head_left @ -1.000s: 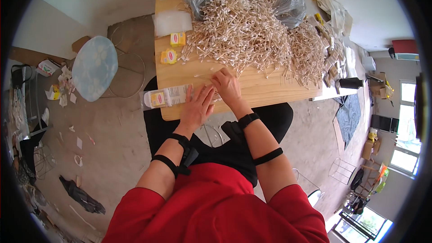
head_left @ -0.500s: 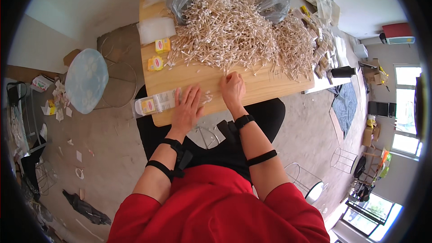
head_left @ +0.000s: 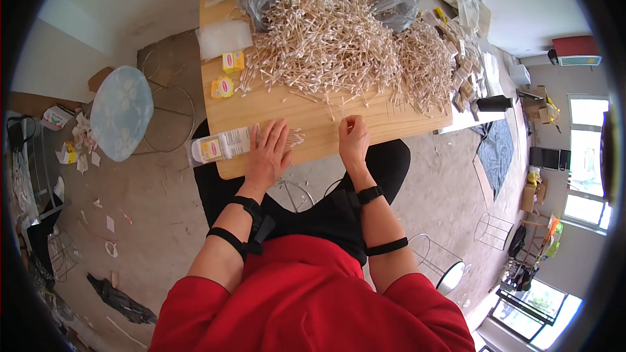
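Note:
A large heap of cotton swabs [head_left: 326, 39] with white tips covers the far part of the wooden table [head_left: 241, 104]. Near the front edge, my left hand [head_left: 266, 153] lies flat, fingers stretched out, over a clear plastic packet [head_left: 233, 143] with a yellow-and-white label. Swab tips poke out of the packet's right end, beside my fingers; what lies under the palm is hidden. To the right, my right hand [head_left: 354, 142] is closed in a pinch, and a thin cotton swab [head_left: 343, 105] sticks up from its fingertips toward the heap.
Two small stacks of yellow labels [head_left: 223, 87] sit at the table's left, below a stack of clear plastic bags [head_left: 225, 40]. A grey plastic bag [head_left: 398, 0] surrounds the heap's back. A black cylinder [head_left: 494, 103] lies at the right; a round pale-blue stool [head_left: 122, 114] stands left.
My right hand has moved a little right and nearer to me, away from the heap's edge, with a swab now showing at its fingertips. My left hand stays on the packet.

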Demonstrator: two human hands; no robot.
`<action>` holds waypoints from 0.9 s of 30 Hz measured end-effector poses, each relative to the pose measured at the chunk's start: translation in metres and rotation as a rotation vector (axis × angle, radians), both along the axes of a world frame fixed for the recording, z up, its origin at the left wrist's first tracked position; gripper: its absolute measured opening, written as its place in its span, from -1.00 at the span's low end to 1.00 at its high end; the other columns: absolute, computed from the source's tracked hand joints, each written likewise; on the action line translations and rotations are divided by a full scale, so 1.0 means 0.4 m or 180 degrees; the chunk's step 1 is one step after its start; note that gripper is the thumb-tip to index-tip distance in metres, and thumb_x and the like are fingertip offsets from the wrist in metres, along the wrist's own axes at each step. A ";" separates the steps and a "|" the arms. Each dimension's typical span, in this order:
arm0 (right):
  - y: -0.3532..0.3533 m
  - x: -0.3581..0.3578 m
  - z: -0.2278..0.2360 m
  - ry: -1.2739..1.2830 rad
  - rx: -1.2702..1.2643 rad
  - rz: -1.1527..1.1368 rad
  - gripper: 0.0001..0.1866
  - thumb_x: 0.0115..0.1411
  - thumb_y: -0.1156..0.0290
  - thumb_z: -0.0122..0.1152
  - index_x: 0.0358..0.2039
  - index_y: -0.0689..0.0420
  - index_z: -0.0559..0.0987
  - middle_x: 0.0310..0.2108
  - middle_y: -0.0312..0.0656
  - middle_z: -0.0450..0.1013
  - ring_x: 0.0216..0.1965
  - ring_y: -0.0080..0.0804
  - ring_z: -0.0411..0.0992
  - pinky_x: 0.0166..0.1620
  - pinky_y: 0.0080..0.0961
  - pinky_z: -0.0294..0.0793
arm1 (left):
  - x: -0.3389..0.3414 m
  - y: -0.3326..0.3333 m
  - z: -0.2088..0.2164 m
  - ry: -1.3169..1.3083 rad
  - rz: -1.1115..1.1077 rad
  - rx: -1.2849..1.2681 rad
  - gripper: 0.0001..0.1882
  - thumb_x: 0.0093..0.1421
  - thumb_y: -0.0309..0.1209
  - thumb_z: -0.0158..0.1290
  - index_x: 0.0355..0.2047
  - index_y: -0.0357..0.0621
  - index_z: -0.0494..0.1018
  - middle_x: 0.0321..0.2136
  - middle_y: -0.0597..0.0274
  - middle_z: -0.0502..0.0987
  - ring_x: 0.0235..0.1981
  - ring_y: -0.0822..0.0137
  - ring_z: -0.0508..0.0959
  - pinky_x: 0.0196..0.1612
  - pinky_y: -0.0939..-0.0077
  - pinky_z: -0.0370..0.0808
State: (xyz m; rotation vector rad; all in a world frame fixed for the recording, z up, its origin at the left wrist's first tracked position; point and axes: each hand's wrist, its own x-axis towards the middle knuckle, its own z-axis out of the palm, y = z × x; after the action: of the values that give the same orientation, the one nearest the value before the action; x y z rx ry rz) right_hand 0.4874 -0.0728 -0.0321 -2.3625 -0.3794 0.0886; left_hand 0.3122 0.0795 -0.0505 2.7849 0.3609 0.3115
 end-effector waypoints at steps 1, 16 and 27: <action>0.005 0.005 0.008 0.0004 0.0000 0.0004 -0.89 0.21 0.46 0.18 -0.32 0.22 0.50 -0.41 0.02 0.49 -0.37 0.00 0.50 -0.31 -0.15 0.46 | -0.001 0.000 0.000 -0.0004 0.0005 0.0013 -0.26 0.14 -0.20 0.13 0.30 -0.16 0.22 0.34 0.25 0.18 0.38 0.21 0.11 0.45 -0.05 -0.10; 0.112 -0.043 -0.017 -0.0307 0.0239 0.1414 -0.91 0.16 0.42 0.26 -0.33 0.12 0.59 -0.35 -0.09 0.49 -0.37 -0.02 0.52 -0.33 -0.20 0.51 | 0.005 -0.004 -0.003 -0.0084 0.0020 0.0042 -0.33 0.16 -0.18 0.12 0.25 -0.17 0.30 0.31 0.27 0.24 0.36 0.22 0.15 0.44 -0.04 -0.07; 0.122 -0.033 -0.031 -0.0322 0.0279 0.1330 -0.92 0.13 0.48 0.26 -0.35 0.17 0.57 -0.31 -0.07 0.46 -0.34 -0.03 0.51 -0.31 -0.22 0.51 | -0.001 -0.001 0.005 -0.0088 0.0039 0.0004 -0.33 0.16 -0.20 0.12 0.25 -0.18 0.30 0.31 0.27 0.24 0.36 0.21 0.15 0.45 -0.02 -0.10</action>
State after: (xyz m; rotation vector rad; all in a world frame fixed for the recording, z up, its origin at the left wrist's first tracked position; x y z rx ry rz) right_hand 0.4743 -0.0239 -0.0445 -2.1736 -0.9039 0.1448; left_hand 0.3120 0.0790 -0.0485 2.7776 0.3715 0.3530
